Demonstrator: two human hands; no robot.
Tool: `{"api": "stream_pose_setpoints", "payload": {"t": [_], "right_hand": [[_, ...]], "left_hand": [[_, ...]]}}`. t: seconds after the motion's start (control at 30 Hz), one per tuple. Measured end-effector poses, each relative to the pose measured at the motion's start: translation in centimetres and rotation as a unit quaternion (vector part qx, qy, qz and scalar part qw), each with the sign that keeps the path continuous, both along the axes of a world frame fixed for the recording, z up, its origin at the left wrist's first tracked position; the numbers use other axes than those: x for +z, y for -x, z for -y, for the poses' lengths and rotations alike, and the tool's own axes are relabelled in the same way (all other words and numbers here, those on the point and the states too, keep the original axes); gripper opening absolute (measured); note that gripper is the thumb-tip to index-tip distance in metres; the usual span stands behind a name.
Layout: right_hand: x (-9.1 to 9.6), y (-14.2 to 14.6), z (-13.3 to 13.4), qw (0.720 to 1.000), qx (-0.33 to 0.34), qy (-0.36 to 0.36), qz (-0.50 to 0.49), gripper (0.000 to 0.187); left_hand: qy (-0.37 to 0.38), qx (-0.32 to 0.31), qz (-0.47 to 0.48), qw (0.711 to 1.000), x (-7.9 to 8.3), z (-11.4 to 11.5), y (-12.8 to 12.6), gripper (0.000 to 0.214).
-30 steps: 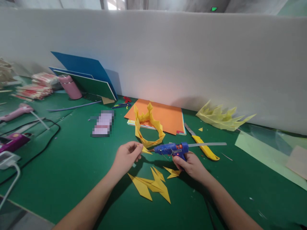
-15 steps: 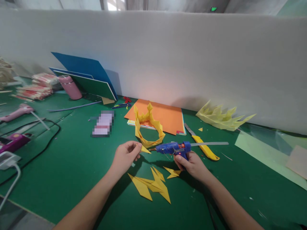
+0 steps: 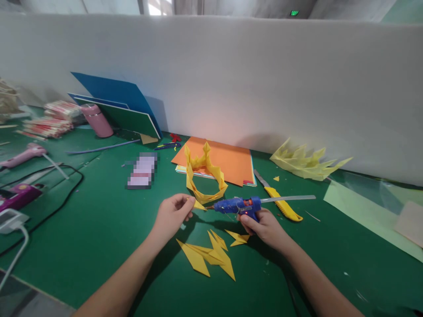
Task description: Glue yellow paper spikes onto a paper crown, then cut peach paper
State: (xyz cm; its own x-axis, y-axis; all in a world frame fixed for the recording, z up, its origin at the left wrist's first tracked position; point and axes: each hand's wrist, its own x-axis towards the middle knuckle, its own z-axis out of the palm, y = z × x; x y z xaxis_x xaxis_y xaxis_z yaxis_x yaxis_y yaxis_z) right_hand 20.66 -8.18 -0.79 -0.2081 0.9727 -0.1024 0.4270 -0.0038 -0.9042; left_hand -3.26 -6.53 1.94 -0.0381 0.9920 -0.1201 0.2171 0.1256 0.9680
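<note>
Between the closed fingers of my left hand (image 3: pixel 173 213) is a folded yellow paper piece (image 3: pixel 199 205), its point facing right. My right hand (image 3: pixel 264 226) is wrapped round the handle of a blue hot glue gun (image 3: pixel 231 205), and a clear glue stick (image 3: pixel 291 199) juts from its back. The gun's nozzle meets or nearly meets the paper's tip. Just beyond the hands stands a yellow paper crown (image 3: pixel 206 193) of folded pieces. Several more folded yellow pieces (image 3: pixel 194 259) lie on the green table below the hands.
A yellow utility knife (image 3: pixel 284 204) with its blade out lies right of the orange paper stack (image 3: pixel 228 158). Behind it sits a pale yellow paper crown (image 3: pixel 304 165). Leftward are a phone (image 3: pixel 142 171), a pink bottle (image 3: pixel 97 121), cables and a pink glue gun (image 3: pixel 26 155).
The glue gun has shifted slightly left, bringing its nozzle to the tip of the yellow paper piece. My left hand has hardly moved.
</note>
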Motion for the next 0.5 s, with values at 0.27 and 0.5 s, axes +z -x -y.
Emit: {"api": "stream_pose_setpoints", "payload": {"t": [0.27, 0.5], "right_hand": [[-0.5, -0.3, 0.0, 1.000, -0.013, -0.017, -0.006, 0.036], [-0.2, -1.5, -0.7, 0.978, -0.121, -0.048, -0.162, 0.042]], "left_hand": [[-0.011, 0.001, 0.009, 1.000, 0.1, 0.1, 0.0, 0.032], [-0.036, -0.014, 0.044, 0.998, 0.2, 0.1, 0.0, 0.033]]}}
